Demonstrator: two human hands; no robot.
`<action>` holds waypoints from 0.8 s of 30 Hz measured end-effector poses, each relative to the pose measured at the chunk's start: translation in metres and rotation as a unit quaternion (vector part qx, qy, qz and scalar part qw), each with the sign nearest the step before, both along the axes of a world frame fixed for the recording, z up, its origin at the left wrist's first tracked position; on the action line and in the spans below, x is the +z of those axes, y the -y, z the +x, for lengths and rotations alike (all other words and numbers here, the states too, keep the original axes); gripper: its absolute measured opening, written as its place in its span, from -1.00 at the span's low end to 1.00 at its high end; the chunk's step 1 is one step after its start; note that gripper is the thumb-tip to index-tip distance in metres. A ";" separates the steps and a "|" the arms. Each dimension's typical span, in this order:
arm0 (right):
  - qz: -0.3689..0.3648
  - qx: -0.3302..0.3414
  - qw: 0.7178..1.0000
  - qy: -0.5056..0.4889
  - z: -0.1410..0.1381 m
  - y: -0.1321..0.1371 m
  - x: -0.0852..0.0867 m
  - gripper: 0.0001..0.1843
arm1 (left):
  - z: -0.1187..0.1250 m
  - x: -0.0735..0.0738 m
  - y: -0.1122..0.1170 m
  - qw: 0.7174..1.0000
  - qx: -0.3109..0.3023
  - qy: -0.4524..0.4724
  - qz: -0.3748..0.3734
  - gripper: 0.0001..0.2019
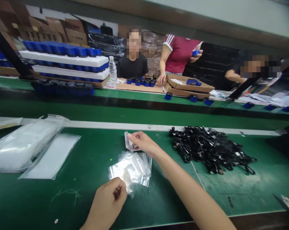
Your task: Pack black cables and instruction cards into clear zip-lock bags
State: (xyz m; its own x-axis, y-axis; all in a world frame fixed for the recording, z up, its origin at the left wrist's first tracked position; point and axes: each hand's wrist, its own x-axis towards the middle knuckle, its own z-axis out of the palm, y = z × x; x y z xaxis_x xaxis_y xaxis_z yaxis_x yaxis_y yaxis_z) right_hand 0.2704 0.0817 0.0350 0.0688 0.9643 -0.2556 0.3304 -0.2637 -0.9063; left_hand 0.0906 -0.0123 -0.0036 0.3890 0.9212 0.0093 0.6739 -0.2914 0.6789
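Clear plastic bags (131,169) lie in a loose, crumpled bunch on the green bench (159,198), with both of the person's hands right at them. The left hand (106,199) sits just below the bunch, its grip closed narrow, with the fingers and thumb apparently pinching the lower corner of the bags. The right hand (143,142) reaches just above the bunch to a small white paper slip (129,142); its fingers lie across the slip, though I cannot tell whether that grip pinches it or only rests there. To the right of the bags sits a tangled heap of black cables (206,148), touched by neither hand. To their left lie larger flat clear plastic packs (25,145). Far beyond the bags, past a white rail (144,126), a co-worker in a red shirt (180,54) holds a blue-capped container (195,52) above a cardboard tray (189,84).
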 end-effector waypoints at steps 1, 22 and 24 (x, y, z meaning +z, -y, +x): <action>-0.021 0.007 1.000 -0.013 -0.001 -0.011 -0.002 -0.62 | 0.001 0.001 0.001 1.000 0.005 0.001 -0.004 -0.78; 0.141 0.076 0.977 0.137 0.005 0.098 0.019 -0.75 | -0.014 0.013 -0.020 0.949 0.161 0.197 -0.186 -0.73; 0.160 0.116 0.963 0.181 -0.010 0.115 0.019 -0.76 | -0.011 0.013 -0.020 0.954 0.172 0.191 -0.153 -0.71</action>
